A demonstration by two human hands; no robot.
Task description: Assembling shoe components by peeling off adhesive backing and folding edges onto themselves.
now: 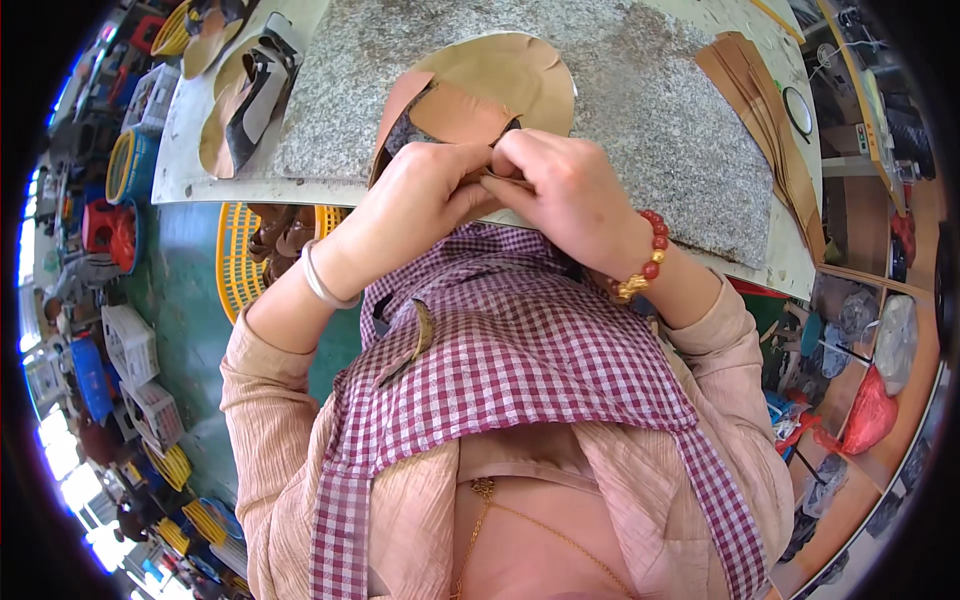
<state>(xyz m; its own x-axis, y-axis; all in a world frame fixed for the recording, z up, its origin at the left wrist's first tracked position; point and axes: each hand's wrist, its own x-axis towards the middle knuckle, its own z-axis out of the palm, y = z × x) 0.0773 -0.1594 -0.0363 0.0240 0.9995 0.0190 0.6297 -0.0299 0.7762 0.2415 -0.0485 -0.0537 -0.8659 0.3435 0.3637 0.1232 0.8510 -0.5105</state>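
Both hands meet at the near edge of the work table, over the apron. My left hand [425,190] and my right hand [570,190] pinch the near edge of a soft leather piece [465,118], fingertips close together. It looks like a shoe upper, with an orange-tan face, a dark grey fuzzy patch and a wide khaki part [525,70] spread flat beyond the hands. What the fingertips press between them is mostly hidden by the fingers.
A speckled stone slab [655,130] lies on the white table [190,185]. At the left are shoe uppers [260,105]; at the right, stacked brown strips [760,130] and a tape roll [797,110]. A yellow basket [238,255] holding brown pieces stands below the table's left side.
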